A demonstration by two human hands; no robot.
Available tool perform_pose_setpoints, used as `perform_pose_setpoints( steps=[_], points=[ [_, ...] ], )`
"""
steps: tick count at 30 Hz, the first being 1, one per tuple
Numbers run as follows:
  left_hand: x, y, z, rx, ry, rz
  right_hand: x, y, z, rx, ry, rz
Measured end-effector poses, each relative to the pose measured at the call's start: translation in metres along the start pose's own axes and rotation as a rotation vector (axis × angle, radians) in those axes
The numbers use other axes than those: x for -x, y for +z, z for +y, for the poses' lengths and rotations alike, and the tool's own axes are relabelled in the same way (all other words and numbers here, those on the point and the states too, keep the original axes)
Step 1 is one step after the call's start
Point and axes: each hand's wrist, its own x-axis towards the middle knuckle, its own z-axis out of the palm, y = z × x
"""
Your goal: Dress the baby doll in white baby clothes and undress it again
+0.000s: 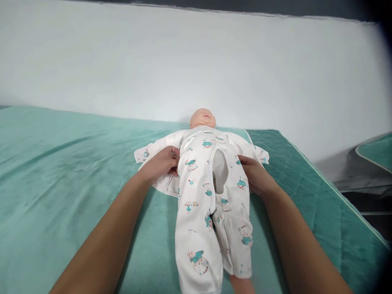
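A baby doll [202,118] lies on its back, head toward the wall, dressed in a white printed shirt [165,143] with its sleeves spread out. White printed baby pants [196,204] cover its belly and legs, with an oval opening at the crotch; one bare foot [241,284] shows below a pant leg. My left hand [162,164] is closed at the left side of the pants, fingers bent against the cloth above the shirt's hem. On the other side my right hand [255,173] grips the pants' edge, its fingertips partly hidden by the cloth.
A smooth light green sheet [76,183] lies under the doll, with a darker quilted green pad [309,192] along the right side. Behind stands a white wall [196,61]. Another green-covered surface [378,151] is at the far right, across a dark gap.
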Motion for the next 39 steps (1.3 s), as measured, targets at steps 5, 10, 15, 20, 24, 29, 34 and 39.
perform_pose_setpoints(
  steps=[5, 10, 15, 20, 24, 29, 34, 39],
  points=[
    [-0.001, 0.005, -0.001, -0.097, -0.078, 0.209, 0.004, 0.004, -0.005, 0.002, 0.030, -0.064],
    [0.002, 0.011, 0.004, -0.329, -0.020, 0.267, 0.005, 0.007, -0.006, 0.028, 0.022, -0.044],
    [0.005, 0.012, 0.008, -0.379, 0.009, 0.245, 0.006, 0.008, -0.005, -0.049, 0.007, -0.047],
    [0.007, 0.017, 0.010, -0.372, -0.022, 0.263, 0.007, 0.008, -0.005, -0.083, 0.068, 0.028],
    [0.005, 0.017, 0.009, -0.411, -0.024, 0.282, 0.003, 0.005, -0.002, 0.106, 0.025, 0.155],
    [-0.003, 0.016, 0.002, -0.512, 0.016, 0.351, -0.002, 0.008, -0.002, 0.424, -0.043, 0.344],
    [-0.009, 0.017, 0.000, -0.630, 0.142, 0.425, 0.000, 0.017, -0.012, 0.454, -0.189, 0.281],
    [-0.002, 0.017, 0.004, -0.572, 0.189, 0.339, 0.007, 0.023, -0.020, 0.494, -0.273, 0.224]
  ],
)
